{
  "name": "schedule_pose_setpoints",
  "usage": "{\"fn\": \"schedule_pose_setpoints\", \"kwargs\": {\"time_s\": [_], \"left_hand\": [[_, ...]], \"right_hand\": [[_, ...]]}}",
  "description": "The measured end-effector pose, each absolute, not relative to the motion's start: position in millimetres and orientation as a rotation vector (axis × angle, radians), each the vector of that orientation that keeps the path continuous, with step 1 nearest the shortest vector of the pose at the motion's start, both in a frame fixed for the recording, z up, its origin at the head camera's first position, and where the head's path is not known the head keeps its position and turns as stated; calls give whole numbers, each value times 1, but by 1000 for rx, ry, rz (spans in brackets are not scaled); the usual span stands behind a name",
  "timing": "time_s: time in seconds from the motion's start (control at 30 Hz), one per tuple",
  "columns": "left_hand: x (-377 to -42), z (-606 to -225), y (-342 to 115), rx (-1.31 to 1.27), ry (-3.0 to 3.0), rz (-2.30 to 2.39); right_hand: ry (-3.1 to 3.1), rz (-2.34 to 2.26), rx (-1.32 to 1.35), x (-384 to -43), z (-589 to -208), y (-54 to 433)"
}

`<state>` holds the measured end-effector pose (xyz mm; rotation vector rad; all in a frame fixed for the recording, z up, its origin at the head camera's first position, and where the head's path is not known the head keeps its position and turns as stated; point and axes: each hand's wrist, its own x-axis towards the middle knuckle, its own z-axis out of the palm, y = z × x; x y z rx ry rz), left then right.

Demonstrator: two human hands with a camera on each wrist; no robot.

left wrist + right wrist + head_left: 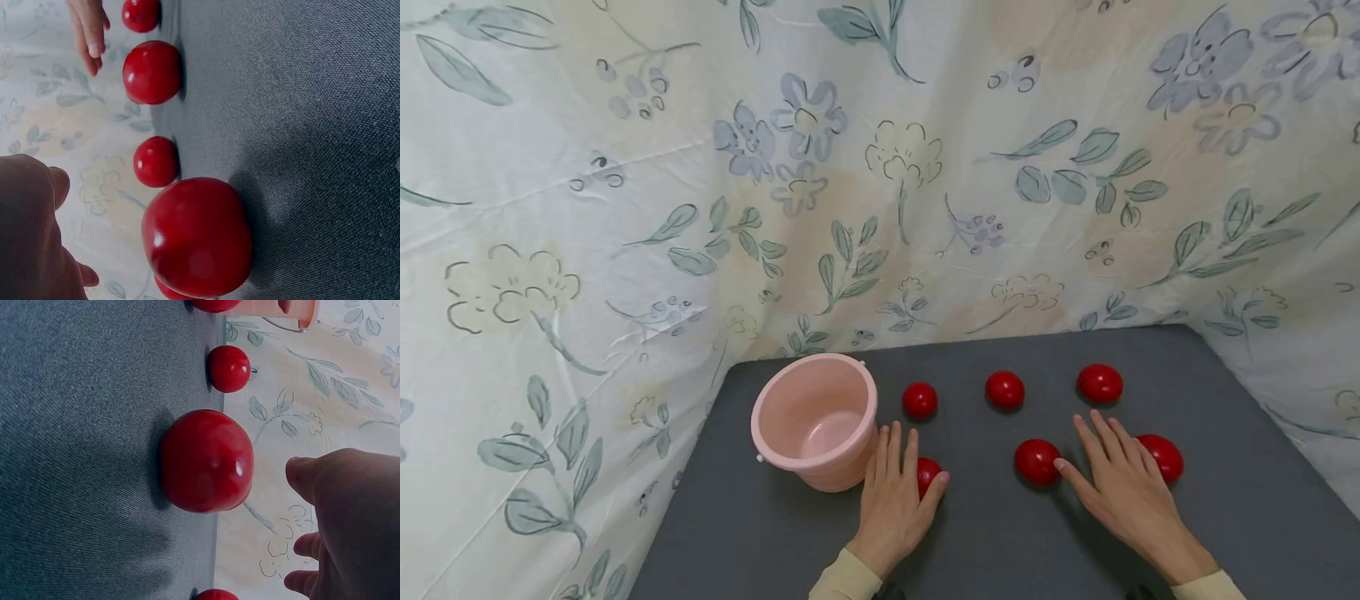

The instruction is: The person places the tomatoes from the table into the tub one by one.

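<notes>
— Where do we find the hands on the grey bench (981, 525), before the floral cloth (925, 275)?

— We find the left hand (891, 508) over the near left fruit (927, 473), close beside a pink bucket (805, 400). The right hand (1123, 492) hangs between the centre fruit (1037, 463) and the far-right fruit (1165, 460).

— Do we see a grip?

— We see none. The fingers of both hands extend straight, thumbs apart, and the wrist views show a gap above the fruit. Whether the left fingers brush the bucket, we cannot tell.

— And the rest?

— We count three in a back row: a left one (921, 401), a middle one (1004, 390) and a right one (1101, 383). All six red fruits sit on the bench, outside the bucket.

— Which step do we judge this to be?

— The approach, we think, with the grasp not yet made.

— The next move?

— In our judgement, it calls for lowering each hand and curling fingers and thumb round the near left and centre fruits, gently, since such smooth rounds could roll.
</notes>
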<state>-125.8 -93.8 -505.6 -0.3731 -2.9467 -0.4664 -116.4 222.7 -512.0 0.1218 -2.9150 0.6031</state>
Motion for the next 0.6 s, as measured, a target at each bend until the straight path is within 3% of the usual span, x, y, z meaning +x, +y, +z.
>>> {"fn": "schedule_pose_setpoints", "kwargs": {"time_s": [0.33,0.6], "left_hand": [[-113,-487,-100,-410,-2955,-566],[-88,-441,-128,-547,-2303,-752]], "right_hand": [[-2959,668,48,-121,-500,230],[-3001,568,157,-151,-467,230]]}}
